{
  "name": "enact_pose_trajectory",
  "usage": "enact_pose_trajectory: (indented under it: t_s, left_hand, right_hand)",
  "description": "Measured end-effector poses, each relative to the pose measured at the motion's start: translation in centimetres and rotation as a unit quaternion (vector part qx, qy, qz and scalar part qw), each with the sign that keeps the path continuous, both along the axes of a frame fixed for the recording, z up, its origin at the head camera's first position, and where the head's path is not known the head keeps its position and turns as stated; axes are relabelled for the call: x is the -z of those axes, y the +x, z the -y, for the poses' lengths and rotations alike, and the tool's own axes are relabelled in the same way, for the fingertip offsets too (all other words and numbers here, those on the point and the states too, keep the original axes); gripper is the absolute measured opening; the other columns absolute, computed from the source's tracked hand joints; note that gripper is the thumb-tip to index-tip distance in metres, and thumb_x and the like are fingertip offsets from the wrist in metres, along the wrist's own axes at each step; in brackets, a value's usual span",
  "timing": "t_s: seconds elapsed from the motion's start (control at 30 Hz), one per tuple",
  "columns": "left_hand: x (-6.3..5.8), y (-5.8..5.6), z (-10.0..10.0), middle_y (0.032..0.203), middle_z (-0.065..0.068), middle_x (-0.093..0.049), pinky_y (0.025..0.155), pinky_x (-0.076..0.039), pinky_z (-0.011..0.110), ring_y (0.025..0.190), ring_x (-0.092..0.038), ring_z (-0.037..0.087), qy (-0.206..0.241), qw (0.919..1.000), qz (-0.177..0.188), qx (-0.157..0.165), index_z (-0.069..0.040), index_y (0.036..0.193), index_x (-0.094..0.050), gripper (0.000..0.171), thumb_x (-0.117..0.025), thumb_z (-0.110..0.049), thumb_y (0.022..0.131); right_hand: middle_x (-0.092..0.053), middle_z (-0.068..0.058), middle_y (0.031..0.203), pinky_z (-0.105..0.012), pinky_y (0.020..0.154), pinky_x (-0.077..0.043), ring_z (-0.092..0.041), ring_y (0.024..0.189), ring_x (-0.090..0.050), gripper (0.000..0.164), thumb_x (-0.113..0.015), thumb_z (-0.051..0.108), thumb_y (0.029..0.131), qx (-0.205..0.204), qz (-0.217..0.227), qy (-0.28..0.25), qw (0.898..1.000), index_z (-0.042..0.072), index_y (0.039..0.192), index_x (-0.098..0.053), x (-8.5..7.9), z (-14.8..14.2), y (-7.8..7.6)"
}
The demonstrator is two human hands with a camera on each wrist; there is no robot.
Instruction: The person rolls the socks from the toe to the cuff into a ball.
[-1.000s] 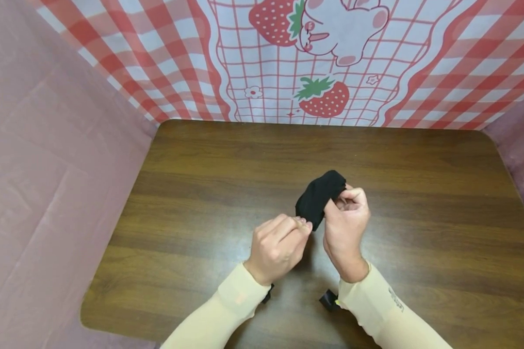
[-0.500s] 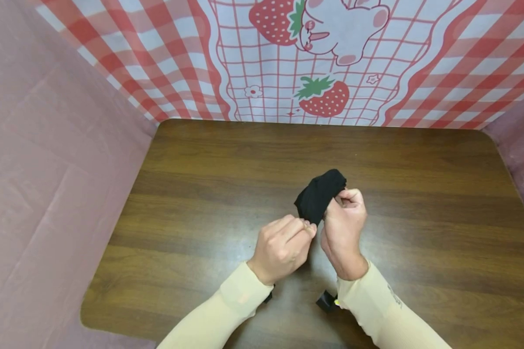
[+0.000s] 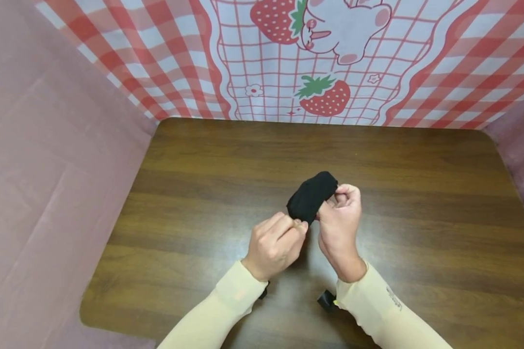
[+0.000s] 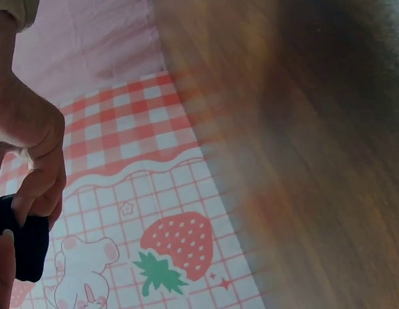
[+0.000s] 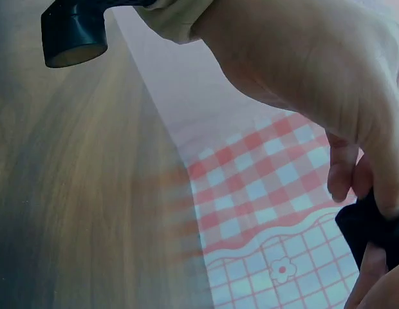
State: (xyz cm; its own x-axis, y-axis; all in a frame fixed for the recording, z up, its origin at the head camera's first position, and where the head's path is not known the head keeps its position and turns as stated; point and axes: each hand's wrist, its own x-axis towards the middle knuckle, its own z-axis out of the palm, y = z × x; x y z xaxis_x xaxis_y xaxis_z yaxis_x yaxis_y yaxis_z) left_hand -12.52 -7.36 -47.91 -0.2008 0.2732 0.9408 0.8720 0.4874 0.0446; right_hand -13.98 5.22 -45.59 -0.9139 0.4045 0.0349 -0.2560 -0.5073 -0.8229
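Note:
Both hands hold a small black piece of fabric (image 3: 311, 196), soft, folded and sock-like, above the middle of the table. Its lower left end is pinched by my left hand (image 3: 274, 246), whose other fingers are curled in. At its right side, my right hand (image 3: 341, 225) grips the edge between thumb and fingers. The left wrist view catches the black fabric (image 4: 33, 250) at the left edge, partly covered by fingers. In the right wrist view the fabric (image 5: 355, 225) sits at the right edge, again half hidden by fingers.
Under the hands lies a brown wood-grain table (image 3: 209, 165) with rounded corners. A red-and-white strawberry cloth (image 3: 262, 72) hangs behind it, and a pink cloth (image 3: 48, 160) hangs at the left. A black wrist device (image 3: 326, 300) juts from the right sleeve.
Both hands have shifted slightly left with the black fabric. Its outline changes a little between frames; both hands keep hold of it.

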Motion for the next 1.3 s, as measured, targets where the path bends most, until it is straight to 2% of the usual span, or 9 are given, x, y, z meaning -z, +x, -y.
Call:
enact_pose_trajectory:
  t_s: [0.13, 0.23, 0.33, 0.47, 0.63, 0.83, 0.97, 1.13, 1.3]
  left_hand:
    - [-0.2, 0.0, 0.2, 0.069, 0.004, -0.055, 0.049, -0.041, 0.019, 0.054, -0.048, 0.014, 0.023, 0.9997, 0.005, 0.0, -0.003, 0.073, -0.064, 0.012, -0.064, 0.004, 0.082]
    - [-0.3, -0.1, 0.4, 0.069, 0.005, -0.055, 0.05, -0.043, 0.02, 0.053, -0.05, 0.014, 0.047, 0.9988, -0.007, -0.007, -0.002, 0.076, -0.066, 0.008, -0.064, 0.005, 0.08]
    - [-0.6, -0.3, 0.5, 0.069, 0.006, -0.054, 0.05, -0.045, 0.021, 0.051, -0.05, 0.014, 0.067, 0.9971, -0.032, -0.014, -0.001, 0.076, -0.064, 0.008, -0.064, 0.006, 0.078]
    - [-1.2, -0.7, 0.7, 0.067, 0.005, -0.052, 0.049, -0.044, 0.021, 0.049, -0.049, 0.014, 0.084, 0.9945, -0.058, -0.019, -0.001, 0.075, -0.063, 0.01, -0.065, 0.009, 0.075]
    - [-1.8, -1.0, 1.4, 0.064, 0.004, -0.048, 0.047, -0.042, 0.019, 0.048, -0.046, 0.012, 0.064, 0.9955, -0.068, 0.013, 0.0, 0.073, -0.065, 0.01, -0.064, 0.009, 0.078]
    - [-2.2, -0.5, 1.4, 0.063, 0.003, -0.045, 0.048, -0.036, 0.016, 0.051, -0.039, 0.011, -0.005, 0.9952, -0.062, 0.076, -0.002, 0.068, -0.063, 0.016, -0.063, 0.009, 0.08]
    - [-2.4, -0.6, 1.8, 0.063, 0.003, -0.044, 0.048, -0.036, 0.017, 0.051, -0.039, 0.011, -0.024, 0.9958, -0.05, 0.073, -0.002, 0.067, -0.061, 0.018, -0.062, 0.009, 0.081]
    - [-2.3, -1.4, 2.7, 0.062, 0.001, -0.038, 0.045, -0.034, 0.018, 0.05, -0.038, 0.011, 0.0, 0.9982, -0.039, 0.046, -0.003, 0.065, -0.059, 0.02, -0.062, 0.009, 0.08]
    - [-1.7, -1.7, 2.6, 0.062, 0.001, -0.037, 0.044, -0.031, 0.018, 0.049, -0.036, 0.01, 0.016, 0.9987, -0.034, 0.036, -0.004, 0.063, -0.055, 0.022, -0.061, 0.01, 0.079]
  right_hand:
    - [-0.062, -0.009, 0.098, -0.022, 0.046, -0.047, -0.011, 0.06, -0.06, 0.052, -0.063, -0.022, 0.082, -0.057, -0.02, 0.051, 0.997, 0.004, 0.126, -0.052, 0.0, -0.1, 0.2]
    - [-0.062, -0.009, 0.104, -0.022, 0.049, -0.049, -0.011, 0.066, -0.062, 0.048, -0.06, -0.016, 0.088, -0.118, -0.018, 0.079, 0.99, 0.004, 0.131, -0.059, 0.0, -0.3, 0.5]
    - [-0.06, -0.009, 0.106, -0.023, 0.05, -0.051, -0.012, 0.068, -0.063, 0.039, -0.056, -0.013, 0.092, -0.17, -0.013, 0.042, 0.984, 0.003, 0.127, -0.061, -0.1, -0.5, 0.6]
    - [-0.061, -0.01, 0.104, -0.027, 0.054, -0.055, -0.016, 0.066, -0.067, 0.032, -0.051, -0.013, 0.093, -0.196, -0.026, -0.037, 0.98, 0.003, 0.119, -0.059, -0.2, -0.8, 0.8]
    - [-0.066, -0.013, 0.095, -0.033, 0.054, -0.056, -0.022, 0.064, -0.07, 0.018, -0.054, -0.01, 0.095, -0.171, -0.025, -0.092, 0.981, 0.005, 0.103, -0.055, -0.4, -0.9, 0.9]
    - [-0.066, -0.011, 0.086, -0.029, 0.052, -0.054, -0.018, 0.065, -0.067, 0.019, -0.063, -0.012, 0.089, -0.08, 0.0, -0.105, 0.991, 0.004, 0.093, -0.054, -0.9, -0.3, 0.6]
    - [-0.066, -0.011, 0.082, -0.028, 0.048, -0.053, -0.017, 0.061, -0.066, 0.022, -0.065, -0.013, 0.088, -0.057, 0.011, -0.109, 0.992, 0.004, 0.093, -0.052, -1.1, 0.0, 0.5]
    - [-0.065, -0.014, 0.08, -0.03, 0.043, -0.052, -0.02, 0.051, -0.066, 0.02, -0.058, -0.012, 0.093, -0.061, 0.006, -0.124, 0.99, 0.004, 0.099, -0.046, -1.1, 0.2, 0.9]
    - [-0.064, -0.013, 0.081, -0.028, 0.042, -0.051, -0.019, 0.048, -0.064, 0.021, -0.059, -0.011, 0.093, -0.038, -0.002, -0.128, 0.991, 0.004, 0.099, -0.045, -1.0, 0.7, 0.9]
